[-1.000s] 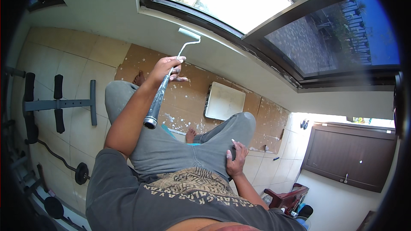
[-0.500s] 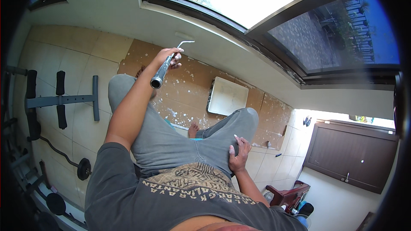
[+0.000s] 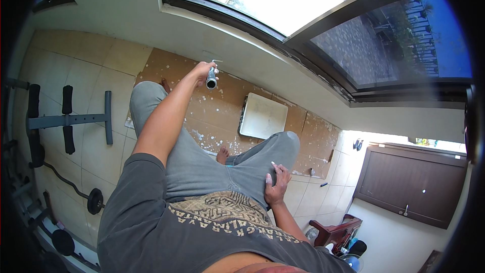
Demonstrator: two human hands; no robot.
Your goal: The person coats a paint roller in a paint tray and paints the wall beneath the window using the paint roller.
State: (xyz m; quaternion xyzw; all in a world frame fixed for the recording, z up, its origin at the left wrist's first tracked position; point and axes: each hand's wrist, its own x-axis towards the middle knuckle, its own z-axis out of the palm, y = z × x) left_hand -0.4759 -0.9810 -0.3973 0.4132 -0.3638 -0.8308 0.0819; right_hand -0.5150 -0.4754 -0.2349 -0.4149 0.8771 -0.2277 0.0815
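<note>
Likely light, stiff roller [image 3: 212, 74] is gripped at its handle [image 3: 211, 83] by left hand [image 3: 203, 72], eleven o'clock; right hand [image 3: 276, 187] is spread on thigh [image 3: 252, 164].

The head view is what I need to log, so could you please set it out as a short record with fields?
Left hand: gripping a paint roller, handle end toward the camera
Roller head: hard to make out against the pale wall; contact unclear
Right hand: resting on the grey trousers, near the knee
Tray: white, shallow paint tray
Under tray: paint-spattered brown cardboard
Above wall: dark-framed window
Far left: curl bar with black weight plate
</note>
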